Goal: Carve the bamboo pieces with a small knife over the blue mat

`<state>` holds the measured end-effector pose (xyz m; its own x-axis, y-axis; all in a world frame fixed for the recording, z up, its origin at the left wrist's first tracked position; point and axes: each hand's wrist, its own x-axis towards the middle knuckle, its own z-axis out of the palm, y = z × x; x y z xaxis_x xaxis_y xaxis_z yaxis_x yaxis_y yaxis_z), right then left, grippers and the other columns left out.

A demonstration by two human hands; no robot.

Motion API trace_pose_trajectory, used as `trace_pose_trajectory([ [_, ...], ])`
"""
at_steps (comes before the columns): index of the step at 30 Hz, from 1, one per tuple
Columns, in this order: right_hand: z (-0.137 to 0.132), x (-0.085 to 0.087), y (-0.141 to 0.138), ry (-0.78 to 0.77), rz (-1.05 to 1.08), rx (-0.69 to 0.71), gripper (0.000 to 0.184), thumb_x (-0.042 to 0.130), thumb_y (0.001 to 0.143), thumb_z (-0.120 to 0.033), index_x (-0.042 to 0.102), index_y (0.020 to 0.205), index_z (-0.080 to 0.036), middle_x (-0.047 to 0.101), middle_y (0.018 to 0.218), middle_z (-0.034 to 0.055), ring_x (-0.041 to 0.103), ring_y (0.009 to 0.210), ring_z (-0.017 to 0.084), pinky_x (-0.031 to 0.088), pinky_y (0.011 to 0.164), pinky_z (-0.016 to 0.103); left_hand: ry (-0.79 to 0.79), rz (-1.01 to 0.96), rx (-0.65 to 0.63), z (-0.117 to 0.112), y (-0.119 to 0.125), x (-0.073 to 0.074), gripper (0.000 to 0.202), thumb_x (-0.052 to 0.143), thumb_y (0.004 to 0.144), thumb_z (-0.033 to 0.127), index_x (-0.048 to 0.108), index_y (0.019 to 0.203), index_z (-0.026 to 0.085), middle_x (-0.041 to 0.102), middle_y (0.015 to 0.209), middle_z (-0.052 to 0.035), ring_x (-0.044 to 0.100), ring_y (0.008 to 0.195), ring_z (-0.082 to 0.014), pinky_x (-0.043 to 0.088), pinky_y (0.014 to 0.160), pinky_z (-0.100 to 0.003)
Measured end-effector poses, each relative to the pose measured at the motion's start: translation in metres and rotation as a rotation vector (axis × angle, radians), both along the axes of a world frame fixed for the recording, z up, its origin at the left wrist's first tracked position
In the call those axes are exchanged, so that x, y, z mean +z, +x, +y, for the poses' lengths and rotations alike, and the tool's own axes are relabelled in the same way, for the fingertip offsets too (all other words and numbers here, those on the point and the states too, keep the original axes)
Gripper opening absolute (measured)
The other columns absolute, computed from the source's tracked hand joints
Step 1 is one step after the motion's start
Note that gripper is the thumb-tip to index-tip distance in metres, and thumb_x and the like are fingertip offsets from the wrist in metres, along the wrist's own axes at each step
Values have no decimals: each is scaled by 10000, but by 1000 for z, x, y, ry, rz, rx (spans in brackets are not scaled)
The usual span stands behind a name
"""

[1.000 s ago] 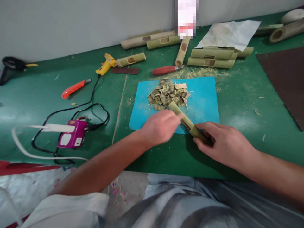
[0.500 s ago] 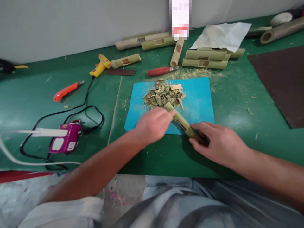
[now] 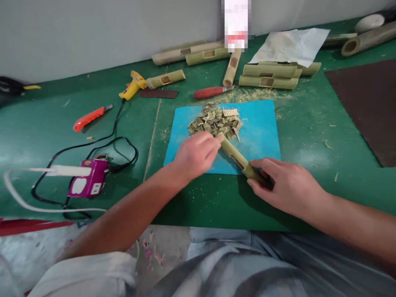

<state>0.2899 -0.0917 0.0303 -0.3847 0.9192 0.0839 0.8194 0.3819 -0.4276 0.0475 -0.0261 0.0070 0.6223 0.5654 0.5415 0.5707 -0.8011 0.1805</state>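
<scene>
A pale green bamboo tube with a rectangular cut-out in its side lies tilted over the blue sheet. My right hand is closed round its near end. At the far end, my left hand is closed in a pinch with its fingertips against the tube's rim. Whatever those fingers hold, if anything, is hidden. Just beyond the left hand, a heap of bamboo chips and shavings sits on the sheet.
Behind the sheet lie a red-handled knife and several cut bamboo tubes. To the left are an orange utility knife, a yellow glue gun and a purple power adapter with cables. A dark brown sheet lies right.
My left hand has moved from the tube's upper side, near the cut-out, to its far end. My right hand keeps its hold. The whole view has shifted slightly.
</scene>
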Motion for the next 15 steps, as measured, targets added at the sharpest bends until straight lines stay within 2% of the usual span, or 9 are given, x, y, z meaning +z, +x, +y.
trace_pose_trajectory([
  [3, 0, 0, 0, 11, 2, 7, 210, 588, 836, -306, 701, 972, -194, 652, 687, -4, 554, 532, 133, 371, 501, 254, 18, 3, -129, 0, 0, -1, 243, 481, 1014, 175, 692, 1121, 118, 676, 802, -53, 610, 733, -148, 507, 667, -259],
  [4, 0, -1, 0, 19, 3, 8, 210, 592, 837, -307, 702, 975, -195, 654, 690, -4, 556, 532, 132, 373, 503, 254, 19, 0, -130, 0, 0, 0, 235, 487, 1012, 173, 696, 1109, 122, 678, 798, -50, 611, 731, -148, 507, 669, -259],
  [7, 0, -3, 1, 44, 2, 7, 225, 604, 839, -316, 704, 1002, -197, 658, 698, -6, 557, 531, 131, 370, 500, 255, -6, 3, 17, 2, -2, 2, 233, 496, 1022, 202, 702, 1092, 117, 688, 830, -65, 629, 759, -147, 518, 703, -266],
  [12, -1, -4, 2, 55, 4, 19, 210, 602, 842, -314, 703, 979, -191, 648, 679, -11, 562, 523, 132, 371, 485, 253, -40, 87, -112, -1, -3, 4, 266, 462, 1036, 210, 691, 1147, 134, 708, 870, -77, 638, 764, -147, 528, 705, -266],
  [15, -1, -4, 1, 78, 11, 16, 224, 606, 844, -312, 704, 999, -184, 653, 686, -10, 561, 516, 132, 376, 481, 257, -23, 38, 25, 0, -5, 3, 254, 484, 1031, 213, 694, 1138, 119, 704, 867, -82, 646, 778, -153, 533, 722, -272],
])
